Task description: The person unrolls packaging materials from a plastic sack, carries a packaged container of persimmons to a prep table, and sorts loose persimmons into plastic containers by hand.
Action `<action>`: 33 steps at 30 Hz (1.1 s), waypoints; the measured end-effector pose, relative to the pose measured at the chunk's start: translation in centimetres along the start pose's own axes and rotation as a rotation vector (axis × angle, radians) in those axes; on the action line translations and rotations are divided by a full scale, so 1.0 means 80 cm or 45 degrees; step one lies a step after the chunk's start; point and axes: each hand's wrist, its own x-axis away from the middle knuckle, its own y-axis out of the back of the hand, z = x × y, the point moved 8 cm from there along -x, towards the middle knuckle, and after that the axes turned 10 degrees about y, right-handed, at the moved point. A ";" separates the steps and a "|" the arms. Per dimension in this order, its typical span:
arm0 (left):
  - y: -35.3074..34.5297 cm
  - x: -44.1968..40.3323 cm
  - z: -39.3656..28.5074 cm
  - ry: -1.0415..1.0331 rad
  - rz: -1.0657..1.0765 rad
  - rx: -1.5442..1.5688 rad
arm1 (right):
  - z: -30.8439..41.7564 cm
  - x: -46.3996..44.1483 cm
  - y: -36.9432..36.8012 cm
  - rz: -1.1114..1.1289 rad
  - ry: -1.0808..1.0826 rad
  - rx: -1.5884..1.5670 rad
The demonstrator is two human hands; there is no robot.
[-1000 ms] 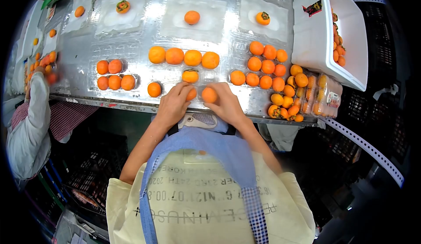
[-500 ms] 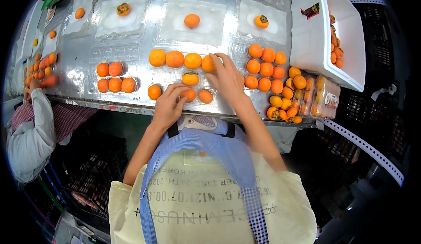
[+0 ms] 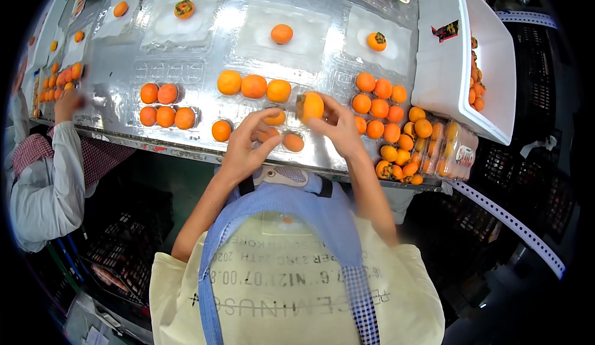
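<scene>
At the left edge a co-worker's hand [image 3: 65, 105], blurred, rests near a block of small fruit [image 3: 53, 83]. Next comes a clear tray [image 3: 167, 71] with five persimmons [image 3: 165, 116] in its near part, then a lone persimmon [image 3: 221, 130] and, farther from the body, a row of three [image 3: 254, 86].

The person's left hand [image 3: 244, 144] is half open, thumb well apart from the curved fingers, over two persimmons that it partly covers (whether it touches either, I cannot tell). It appears to grip nothing. Just right of it sits a bare persimmon [image 3: 293, 142], between the hands and near the table's edge.

The held persimmon [image 3: 313, 106] is in the right hand [image 3: 338, 127], pinched between thumb and fingers. It lies to the right of the left hand and farther from the body, just beyond the right end of the row; its leafy top faces left. Being round, it shows no clear long axis.

Farther right are a block of persimmons [image 3: 379, 108], a loose heap [image 3: 405, 142], clear boxes [image 3: 458, 150] and a white bin [image 3: 434, 60].
</scene>
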 end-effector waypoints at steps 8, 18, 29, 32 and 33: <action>-0.023 -0.002 -0.054 -0.170 0.122 0.067 | 0.027 0.032 -0.038 0.206 0.049 -0.475; -0.026 0.005 -0.055 -0.201 0.136 -0.097 | -0.001 0.047 -0.059 0.213 -0.025 -0.891; -0.021 -0.002 -0.014 0.237 0.100 0.143 | -0.026 0.044 -0.052 0.131 -0.166 -0.428; -0.022 -0.004 -0.005 0.298 0.089 0.255 | -0.004 0.037 -0.038 -0.136 0.058 -0.157; -0.023 -0.004 -0.003 0.311 0.089 0.257 | 0.006 0.035 -0.034 -0.239 0.175 -0.095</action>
